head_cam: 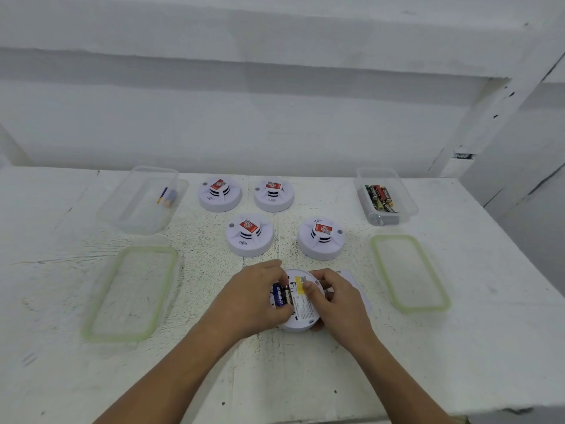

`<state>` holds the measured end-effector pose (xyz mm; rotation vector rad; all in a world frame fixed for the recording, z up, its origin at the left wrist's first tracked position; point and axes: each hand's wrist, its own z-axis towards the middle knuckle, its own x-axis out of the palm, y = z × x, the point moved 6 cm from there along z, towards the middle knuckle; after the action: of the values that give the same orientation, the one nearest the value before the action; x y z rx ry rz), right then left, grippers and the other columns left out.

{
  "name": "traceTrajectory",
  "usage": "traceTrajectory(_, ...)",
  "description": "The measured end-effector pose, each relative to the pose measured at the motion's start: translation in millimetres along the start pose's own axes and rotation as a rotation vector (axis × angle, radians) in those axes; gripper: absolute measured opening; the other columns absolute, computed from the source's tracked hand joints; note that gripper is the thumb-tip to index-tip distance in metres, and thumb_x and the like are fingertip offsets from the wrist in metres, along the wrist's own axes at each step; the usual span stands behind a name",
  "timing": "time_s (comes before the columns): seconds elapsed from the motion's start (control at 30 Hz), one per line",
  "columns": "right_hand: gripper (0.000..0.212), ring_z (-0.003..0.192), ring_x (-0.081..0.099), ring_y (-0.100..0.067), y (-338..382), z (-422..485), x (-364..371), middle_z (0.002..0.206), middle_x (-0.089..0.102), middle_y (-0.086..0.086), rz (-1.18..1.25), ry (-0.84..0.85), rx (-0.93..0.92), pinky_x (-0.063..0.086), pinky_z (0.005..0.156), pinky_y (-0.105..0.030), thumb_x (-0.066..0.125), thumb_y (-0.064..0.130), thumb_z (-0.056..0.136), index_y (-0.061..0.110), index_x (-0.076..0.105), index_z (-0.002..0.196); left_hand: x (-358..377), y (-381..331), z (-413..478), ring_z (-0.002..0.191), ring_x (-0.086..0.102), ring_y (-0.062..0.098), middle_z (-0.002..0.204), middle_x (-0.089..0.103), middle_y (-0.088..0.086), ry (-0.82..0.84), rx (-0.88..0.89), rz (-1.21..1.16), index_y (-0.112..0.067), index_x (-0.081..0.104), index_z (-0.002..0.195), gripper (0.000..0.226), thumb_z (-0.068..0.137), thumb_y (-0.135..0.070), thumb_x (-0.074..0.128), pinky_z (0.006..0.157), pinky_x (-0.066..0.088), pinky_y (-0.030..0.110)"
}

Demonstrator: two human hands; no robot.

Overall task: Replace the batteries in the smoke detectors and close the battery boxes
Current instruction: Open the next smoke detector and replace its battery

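A white smoke detector [301, 304] lies upside down near the table's front edge, its battery bay open. A blue battery [278, 296] and a dark battery sit side by side in the bay. My left hand [255, 296] curls over the detector's left side, fingers and thumb pinching the blue battery. My right hand [331, 296] grips the detector's right side, its thumb on the yellow label. A white round cover [356, 284] lies partly hidden behind my right hand.
Several more smoke detectors [250, 235] stand upright behind. A clear box [143, 198] at back left holds a couple of blue batteries; another box [385, 195] at back right holds several red and black ones. Green-rimmed lids lie at left [130, 293] and right [409, 272].
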<state>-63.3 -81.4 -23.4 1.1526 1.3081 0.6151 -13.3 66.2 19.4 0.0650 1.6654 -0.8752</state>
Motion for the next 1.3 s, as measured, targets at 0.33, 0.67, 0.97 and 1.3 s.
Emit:
traceTrajectory(0.33, 0.019, 0.069, 0.069, -0.012, 0, 0, 0, 0.091, 0.067, 0.002, -0.026, 0.009, -0.016, 0.058, 0.049, -0.034, 0.056, 0.035, 0.092, 0.023, 0.064, 0.105, -3, -15, 20, 0.07, 0.056, 0.013, 0.078, 0.058, -0.003, 0.174, 0.177, 0.331, -0.017, 0.055, 0.083, 0.032, 0.068, -0.043, 0.067, 0.062, 0.052, 0.031)
traceTrajectory(0.67, 0.019, 0.07, 0.067, -0.004, 1, 0, -1, 0.09, 0.066, 0.004, -0.046, 0.003, -0.054, 0.056, 0.047, -0.025, 0.056, 0.033, 0.093, 0.021, 0.063, 0.105, 3, -14, 17, 0.065, 0.041, 0.013, 0.077, 0.044, -0.006, 0.143, 0.274, 0.394, -0.02, 0.041, 0.082, 0.032, 0.075, -0.046, 0.06, 0.049, 0.025, 0.018)
traceTrajectory(0.97, 0.01, 0.084, 0.061, -0.001, 1, 2, -1, 0.087, 0.066, 0.017, -0.115, -0.066, -0.172, 0.053, 0.073, -0.024, 0.056, 0.031, 0.093, 0.039, 0.06, 0.094, 22, -15, -4, 0.07, 0.04, 0.01, 0.083, 0.04, -0.005, -0.221, 0.004, 0.016, -0.018, 0.038, 0.086, 0.025, 0.087, -0.04, 0.048, 0.053, 0.026, 0.014)
traceTrajectory(1.3, 0.011, 0.089, 0.061, -0.005, 0, 0, 2, 0.088, 0.063, 0.023, -0.136, -0.107, -0.199, 0.053, 0.08, -0.034, 0.055, 0.034, 0.093, 0.035, 0.062, 0.101, 35, -5, -5, 0.064, 0.041, 0.009, 0.077, 0.045, -0.004, -0.458, -0.058, -0.125, -0.018, 0.04, 0.082, 0.011, 0.09, -0.024, 0.033, 0.051, 0.026, 0.011)
